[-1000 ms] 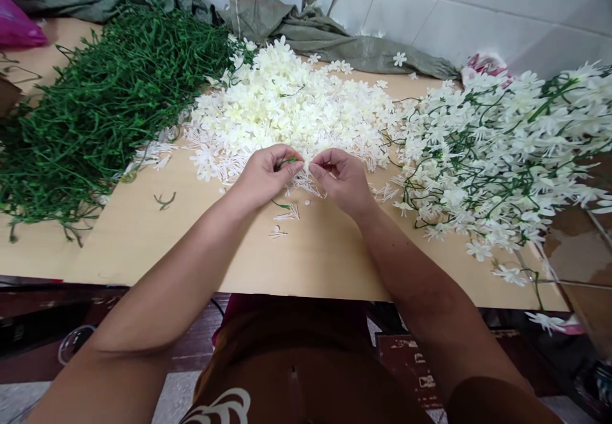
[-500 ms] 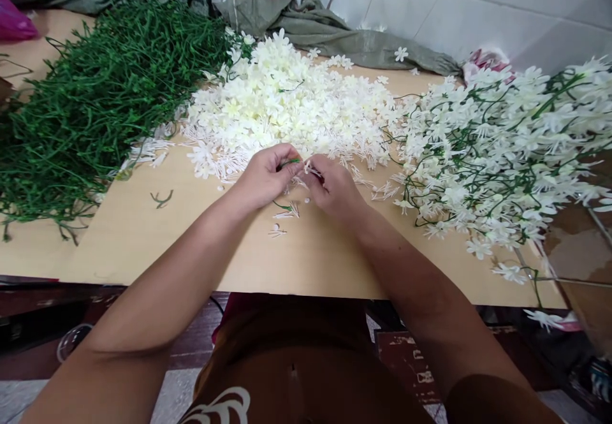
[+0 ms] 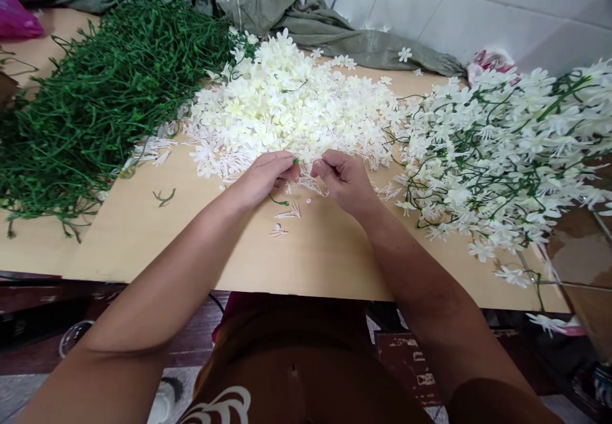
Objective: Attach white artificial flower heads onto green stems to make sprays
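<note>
Over the front of the white flower heap, my left hand [image 3: 268, 178] is closed in a pinch on a green plastic flower stem [image 3: 296, 160], whose tip pokes out at the fingertips. A short distance to its right, my right hand [image 3: 347, 182] has thumb and forefinger pressed together; what sits between them, if anything, is too small to make out. Below the hands lie a green stem end [image 3: 278, 201] and several loose white stamens [image 3: 289, 210]. The heap of white artificial petals and stamens [image 3: 291, 92] spreads just behind both hands.
A large pile of green stems [image 3: 109, 86] covers the left side. Assembled white flowers on stems [image 3: 482, 156] are heaped at the right, some over the table edge. Grey cloth [image 3: 354, 41] lies along the tiled wall. One stem piece [image 3: 164, 198] rests on the tabletop [image 3: 143, 245].
My hands have come apart slightly, the right one moving to the right. The white stamens seen at my right fingertips before no longer show there. The green stem stays in my left hand.
</note>
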### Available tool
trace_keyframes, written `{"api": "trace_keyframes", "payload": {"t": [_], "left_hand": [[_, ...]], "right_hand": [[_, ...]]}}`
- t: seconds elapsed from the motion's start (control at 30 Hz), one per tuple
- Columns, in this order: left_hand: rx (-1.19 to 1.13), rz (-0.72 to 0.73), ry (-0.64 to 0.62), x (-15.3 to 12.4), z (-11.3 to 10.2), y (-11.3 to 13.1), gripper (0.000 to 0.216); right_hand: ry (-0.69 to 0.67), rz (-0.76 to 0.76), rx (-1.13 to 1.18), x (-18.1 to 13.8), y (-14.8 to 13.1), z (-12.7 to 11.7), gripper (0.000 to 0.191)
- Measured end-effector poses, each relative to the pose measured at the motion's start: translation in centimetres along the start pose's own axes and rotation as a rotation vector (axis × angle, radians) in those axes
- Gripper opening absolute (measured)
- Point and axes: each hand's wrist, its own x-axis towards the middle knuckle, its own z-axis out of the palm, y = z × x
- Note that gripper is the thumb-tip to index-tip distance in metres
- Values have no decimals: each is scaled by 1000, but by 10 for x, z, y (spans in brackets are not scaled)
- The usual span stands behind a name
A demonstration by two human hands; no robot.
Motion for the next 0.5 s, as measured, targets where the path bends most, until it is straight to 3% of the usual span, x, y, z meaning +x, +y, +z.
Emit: {"api": "trace_keyframes", "payload": {"t": [0.27, 0.5], "left_hand": [[72, 108, -115, -3, 5, -3, 47], [92, 132, -124, -2, 4, -4, 52]], "right_hand": [[12, -75, -58, -1, -4, 1, 32], [-25, -109, -159, -2, -3, 1, 33]]}}
